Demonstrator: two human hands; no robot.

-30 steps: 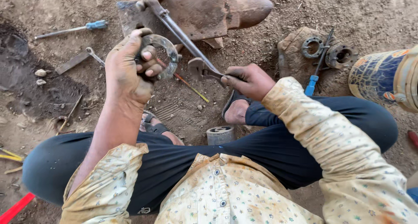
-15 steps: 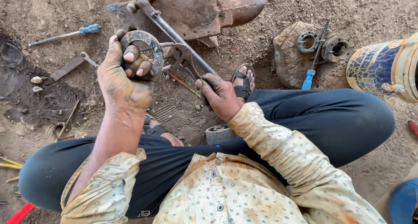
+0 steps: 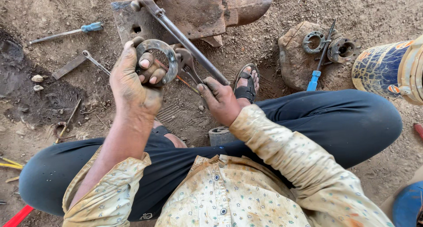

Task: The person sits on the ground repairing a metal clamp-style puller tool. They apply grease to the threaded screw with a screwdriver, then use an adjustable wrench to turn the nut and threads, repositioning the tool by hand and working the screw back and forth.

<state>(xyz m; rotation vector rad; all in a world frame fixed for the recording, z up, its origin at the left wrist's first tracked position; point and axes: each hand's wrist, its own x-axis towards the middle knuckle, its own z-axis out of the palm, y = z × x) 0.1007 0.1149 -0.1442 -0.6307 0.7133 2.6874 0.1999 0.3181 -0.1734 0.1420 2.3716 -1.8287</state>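
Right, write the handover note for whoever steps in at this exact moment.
Left hand: holds the grey metal ring up, fingers through its hole.
Right hand: grips the spanner, whose head sits against the ring's edge.
Around: rusty anvil with a long steel bar lying across it; blue-handled screwdriver lies on the dirt to the left; two more rings rest on the stone to the right.
Done: ring and spanner in hand.
Left: whether anything is tightened cannot be told.
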